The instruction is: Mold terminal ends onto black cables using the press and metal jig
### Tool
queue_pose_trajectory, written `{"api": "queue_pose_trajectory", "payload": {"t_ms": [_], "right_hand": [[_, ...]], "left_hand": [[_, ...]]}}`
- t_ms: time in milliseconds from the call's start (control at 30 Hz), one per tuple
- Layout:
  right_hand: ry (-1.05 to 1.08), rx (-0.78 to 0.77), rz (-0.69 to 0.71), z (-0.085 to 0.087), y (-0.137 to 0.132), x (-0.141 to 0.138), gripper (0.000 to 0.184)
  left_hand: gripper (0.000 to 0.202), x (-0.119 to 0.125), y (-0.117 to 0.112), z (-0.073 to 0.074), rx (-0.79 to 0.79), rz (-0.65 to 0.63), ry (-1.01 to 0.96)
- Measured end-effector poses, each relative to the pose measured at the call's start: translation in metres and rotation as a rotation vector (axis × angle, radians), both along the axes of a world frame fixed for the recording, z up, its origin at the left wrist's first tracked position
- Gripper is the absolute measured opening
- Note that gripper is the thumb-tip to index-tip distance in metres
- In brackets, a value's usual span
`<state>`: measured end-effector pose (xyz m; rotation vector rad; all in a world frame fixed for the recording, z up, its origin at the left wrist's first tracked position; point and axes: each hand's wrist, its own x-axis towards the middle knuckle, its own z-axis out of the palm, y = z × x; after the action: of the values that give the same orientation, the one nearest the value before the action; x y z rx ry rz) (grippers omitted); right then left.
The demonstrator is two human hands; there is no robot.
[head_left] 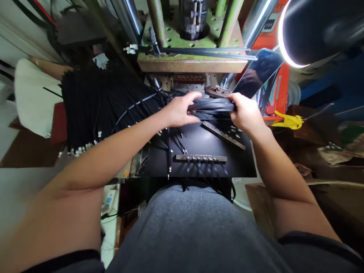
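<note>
A thick bundle of flat black cables point(212, 105) lies across the space between my hands, above a black work surface. My right hand point(247, 113) is closed around its right end, thumb on top. At the left end, my left hand point(182, 110) has its fingers and thumb spread about the cables; its grip looks loose, and some fingertips are hidden behind them. Just below the bundle is a slanted metal strip fixture point(223, 135). Nearer my body, a second strip fixture point(201, 158) has several cable ends set in it.
A large pile of black cables point(99, 102) with white connectors spreads on the left. The green press point(193, 57) stands ahead, with loose cables across its plate. At right are a phone point(260, 72), yellow-handled cutters point(288, 120) and a bright lamp point(305, 32).
</note>
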<state>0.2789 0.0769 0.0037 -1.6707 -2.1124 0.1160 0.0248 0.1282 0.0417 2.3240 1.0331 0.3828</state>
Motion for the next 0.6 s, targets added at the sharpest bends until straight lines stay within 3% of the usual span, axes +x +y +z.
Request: {"api": "queue_pose_trajectory", "payload": {"t_ms": [33, 100, 233, 333, 400, 500, 600], "right_hand": [[-0.034, -0.017, 0.038, 0.0, -0.001, 0.003, 0.049], [-0.059, -0.066, 0.157, -0.003, -0.016, 0.007, 0.051], [-0.063, -0.272, 0.478, -0.018, -0.08, 0.008, 0.039], [-0.112, -0.29, 0.487, -0.033, -0.117, 0.004, 0.031], [-0.136, -0.233, 0.463, -0.036, -0.125, 0.002, 0.026], [-0.11, -0.16, 0.464, -0.025, -0.11, 0.008, 0.027], [-0.047, -0.094, 0.368, -0.011, -0.058, 0.017, 0.028]], "left_hand": [[0.07, -0.007, 0.006, 0.003, 0.094, 0.037, 0.035], [0.055, -0.023, 0.002, 0.007, 0.206, 0.02, 0.147], [0.023, -0.049, -0.056, -0.002, 0.111, -0.337, 0.486], [0.02, -0.054, -0.101, -0.019, 0.149, -0.415, 0.608], [0.019, -0.054, -0.114, -0.024, 0.17, -0.407, 0.607], [0.021, -0.051, -0.104, -0.016, 0.155, -0.353, 0.623], [0.024, -0.044, -0.059, -0.004, 0.197, -0.221, 0.653]]}}
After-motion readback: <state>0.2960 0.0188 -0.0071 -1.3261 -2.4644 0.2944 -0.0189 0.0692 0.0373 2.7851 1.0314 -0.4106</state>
